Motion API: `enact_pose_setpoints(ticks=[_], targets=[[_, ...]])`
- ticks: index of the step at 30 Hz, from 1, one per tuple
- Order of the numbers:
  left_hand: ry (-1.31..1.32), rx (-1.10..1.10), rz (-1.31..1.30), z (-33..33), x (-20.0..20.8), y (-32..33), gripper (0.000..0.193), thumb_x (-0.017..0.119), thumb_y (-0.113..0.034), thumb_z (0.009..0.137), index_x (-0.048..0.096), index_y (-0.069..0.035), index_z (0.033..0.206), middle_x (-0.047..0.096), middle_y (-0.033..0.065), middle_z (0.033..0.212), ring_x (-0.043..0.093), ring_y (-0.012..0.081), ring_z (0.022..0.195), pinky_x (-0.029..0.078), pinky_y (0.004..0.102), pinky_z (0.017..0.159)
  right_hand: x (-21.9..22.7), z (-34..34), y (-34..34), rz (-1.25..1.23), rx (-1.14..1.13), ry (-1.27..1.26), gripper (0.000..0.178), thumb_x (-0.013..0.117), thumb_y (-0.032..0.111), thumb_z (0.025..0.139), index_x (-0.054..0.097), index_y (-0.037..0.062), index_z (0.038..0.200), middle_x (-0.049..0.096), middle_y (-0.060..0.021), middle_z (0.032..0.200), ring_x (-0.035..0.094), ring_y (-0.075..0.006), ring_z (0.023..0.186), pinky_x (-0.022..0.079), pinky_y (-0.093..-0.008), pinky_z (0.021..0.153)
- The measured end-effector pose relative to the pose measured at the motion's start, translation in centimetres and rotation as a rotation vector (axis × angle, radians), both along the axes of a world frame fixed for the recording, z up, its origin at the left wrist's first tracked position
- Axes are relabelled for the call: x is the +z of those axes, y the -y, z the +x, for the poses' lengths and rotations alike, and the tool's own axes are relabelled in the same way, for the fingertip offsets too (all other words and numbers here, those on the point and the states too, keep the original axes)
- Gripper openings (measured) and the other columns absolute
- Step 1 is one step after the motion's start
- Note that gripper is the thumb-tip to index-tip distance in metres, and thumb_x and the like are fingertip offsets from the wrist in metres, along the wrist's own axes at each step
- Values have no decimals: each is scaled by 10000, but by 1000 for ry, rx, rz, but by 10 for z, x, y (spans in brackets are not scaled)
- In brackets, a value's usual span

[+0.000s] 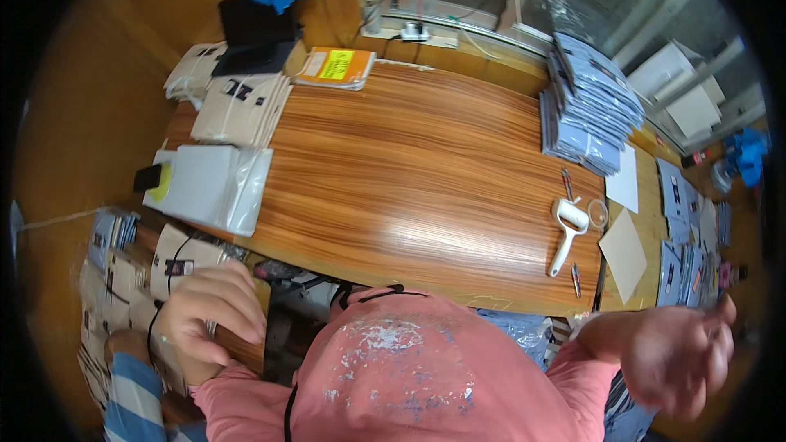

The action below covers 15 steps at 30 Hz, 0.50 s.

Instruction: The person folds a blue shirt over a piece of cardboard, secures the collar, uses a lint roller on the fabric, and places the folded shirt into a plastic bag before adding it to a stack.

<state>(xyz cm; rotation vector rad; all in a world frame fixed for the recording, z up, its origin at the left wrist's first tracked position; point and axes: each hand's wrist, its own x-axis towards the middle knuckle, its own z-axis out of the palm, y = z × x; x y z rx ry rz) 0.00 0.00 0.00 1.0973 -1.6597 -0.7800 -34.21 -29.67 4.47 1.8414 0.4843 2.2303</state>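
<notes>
My left hand (209, 315) hovers over the near left, beside packs of folded beige garments (173, 262). Its fingers are bent and the thumb stands apart, with nothing visible between them. On the far right, my right hand (684, 360) is raised past the table's near edge, palm partly turned up. Slightly blurred, its fingers curl loosely apart and nothing shows in them. The nearest things to it are a beige card (624, 255) and packs of folded blue garments (670, 274). A white lint roller (565, 233) lies on the wooden table (393, 172), left of the card.
A tall stack of bagged blue garments (585, 106) stands at the back right. Clear plastic bags (217, 184), beige garment packs (237, 110) and an orange book (336, 67) line the left side. A pen-like tool (575, 280) lies near the roller. A striped sleeve (135, 397) shows lower left.
</notes>
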Motion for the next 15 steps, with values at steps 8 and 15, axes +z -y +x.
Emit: enact_pose_setpoints(ticks=[8,15], targets=[[1,-346,327,-47,-43,-53,314,719,-123,737,623,-18,1017,569,88,1005,548,259,894,448,350,733,-108,34,6,781,66,-788,136,542,66,790,599,-49,836,584,-158,753,547,-268,736,437,-399,743],[109,-242,442,-60,-53,-74,308,725,-99,711,627,-51,999,540,82,854,531,263,796,443,335,663,-115,50,-8,904,173,-841,128,555,-34,726,626,-49,832,589,-138,705,543,-241,659,425,-332,637]])
